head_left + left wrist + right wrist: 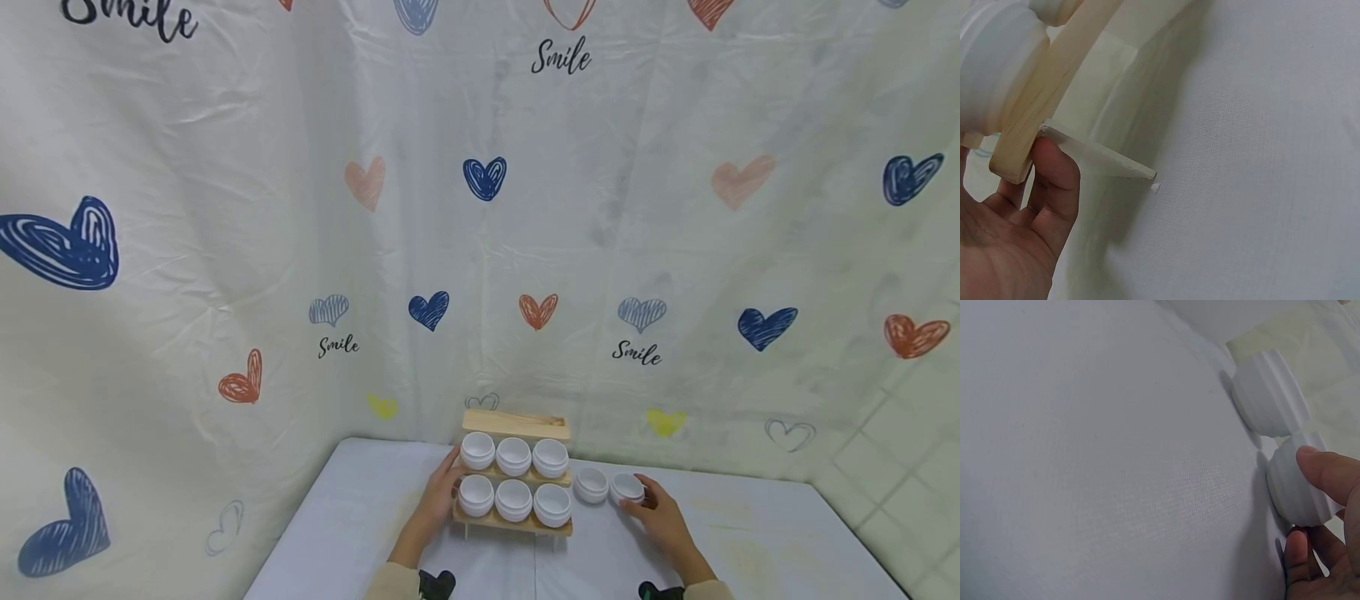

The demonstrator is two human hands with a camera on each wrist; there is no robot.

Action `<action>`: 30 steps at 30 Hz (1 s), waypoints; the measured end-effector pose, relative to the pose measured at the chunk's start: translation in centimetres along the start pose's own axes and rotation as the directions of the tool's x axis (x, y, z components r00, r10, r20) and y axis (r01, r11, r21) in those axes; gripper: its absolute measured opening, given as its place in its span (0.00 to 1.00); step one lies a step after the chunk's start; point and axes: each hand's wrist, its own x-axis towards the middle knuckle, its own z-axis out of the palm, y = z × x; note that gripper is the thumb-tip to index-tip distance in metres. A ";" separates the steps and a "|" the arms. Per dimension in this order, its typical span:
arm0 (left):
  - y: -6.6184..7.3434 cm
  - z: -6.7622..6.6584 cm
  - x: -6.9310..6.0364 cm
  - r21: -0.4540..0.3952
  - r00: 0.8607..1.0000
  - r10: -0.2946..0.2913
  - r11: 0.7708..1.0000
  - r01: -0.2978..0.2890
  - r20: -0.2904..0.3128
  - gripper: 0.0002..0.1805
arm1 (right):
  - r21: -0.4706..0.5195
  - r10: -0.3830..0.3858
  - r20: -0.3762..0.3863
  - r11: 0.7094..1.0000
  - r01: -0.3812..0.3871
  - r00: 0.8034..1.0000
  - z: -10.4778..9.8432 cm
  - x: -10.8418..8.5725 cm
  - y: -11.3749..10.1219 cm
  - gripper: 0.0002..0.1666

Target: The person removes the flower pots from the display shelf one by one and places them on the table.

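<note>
- The rack is pinched at its left end by the left hand, seemingly so that it is steadied.
- 1 cup is gripped by its sides in the right hand; whether it is lifted off the table cannot be told.
- A 2nd cup is set just beside, nearer the rack.
- 6 cups are borne by the rack, 3 per shelf, apparently for neat spacing.

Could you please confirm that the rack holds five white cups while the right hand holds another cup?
Not quite: the rack holds six white cups, in two rows of three, as the head view shows. The right hand does hold another cup.
</note>
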 end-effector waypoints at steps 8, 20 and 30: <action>-0.1 0.0 0.2 -0.005 1.000 0.009 1.000 -0.009 -0.003 0.34 | -0.024 0.005 -0.003 1.000 -0.005 1.000 0.0 0.0 -0.2 0.47; -0.1 0.1 0.1 -0.014 1.000 0.012 1.000 -0.013 -0.004 0.34 | -0.008 0.011 0.000 1.000 -0.011 1.000 0.1 -0.2 -0.2 0.46; -0.4 0.3 0.4 0.010 1.000 -0.011 1.000 0.011 -0.017 0.34 | -0.015 0.008 0.006 1.000 -0.008 1.000 0.1 0.1 0.0 0.47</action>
